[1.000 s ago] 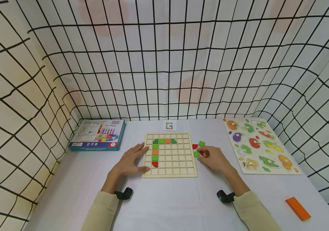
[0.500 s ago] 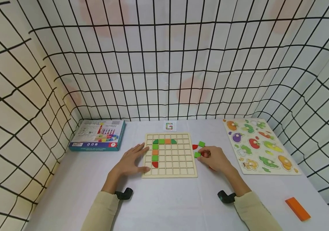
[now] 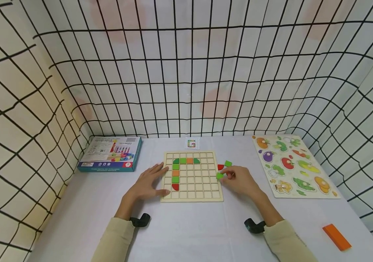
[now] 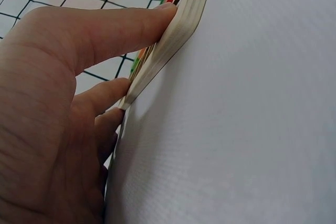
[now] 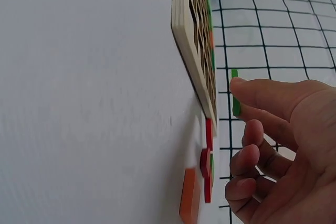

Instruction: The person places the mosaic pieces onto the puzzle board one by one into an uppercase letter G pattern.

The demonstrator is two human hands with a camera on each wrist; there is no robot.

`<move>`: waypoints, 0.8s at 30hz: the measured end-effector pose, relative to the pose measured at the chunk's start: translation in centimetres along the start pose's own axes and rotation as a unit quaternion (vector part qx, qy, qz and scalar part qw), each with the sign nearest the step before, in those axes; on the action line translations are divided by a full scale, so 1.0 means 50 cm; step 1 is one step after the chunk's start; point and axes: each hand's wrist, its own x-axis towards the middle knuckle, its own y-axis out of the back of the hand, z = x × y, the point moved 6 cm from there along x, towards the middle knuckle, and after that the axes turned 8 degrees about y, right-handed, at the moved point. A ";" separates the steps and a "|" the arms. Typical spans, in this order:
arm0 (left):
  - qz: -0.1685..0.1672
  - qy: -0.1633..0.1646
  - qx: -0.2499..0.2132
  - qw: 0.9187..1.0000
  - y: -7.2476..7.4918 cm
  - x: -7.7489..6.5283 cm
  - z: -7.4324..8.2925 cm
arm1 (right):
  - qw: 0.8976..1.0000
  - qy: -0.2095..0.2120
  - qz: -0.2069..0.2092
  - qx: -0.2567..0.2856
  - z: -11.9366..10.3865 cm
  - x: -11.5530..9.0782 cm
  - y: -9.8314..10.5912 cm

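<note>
Head view shows, at left, a flat blue-and-white printed cardboard box (image 3: 109, 153) on the white-covered desk (image 3: 189, 233). Next comes the left hand (image 3: 147, 183), its fingers spread apart, thumb and fingertips touching the left side of a pale wooden grid board (image 3: 196, 182). On this board, flat green, orange and red pieces (image 3: 175, 173) form one row and one column; a small white printed card (image 3: 192, 143) lies behind it. Near the board's right edge, a bright green square tile (image 3: 219, 175) is raised above the desk, pinched by the right hand (image 3: 242, 180). Farther right are a white vegetable puzzle board (image 3: 289, 175) and an orange rectangular block (image 3: 337, 237).
</note>
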 end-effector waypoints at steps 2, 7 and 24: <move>0.002 -0.001 0.002 1.000 -0.001 0.001 -0.002 | 1.000 0.006 0.000 0.006 -0.010 0.002 -0.007; 0.001 -0.002 0.004 1.000 -0.003 0.002 -0.004 | 1.000 0.018 -0.008 0.018 -0.037 0.007 -0.026; 0.004 -0.006 0.009 1.000 -0.002 0.003 -0.004 | 0.995 0.062 -0.050 0.066 -0.117 0.028 -0.110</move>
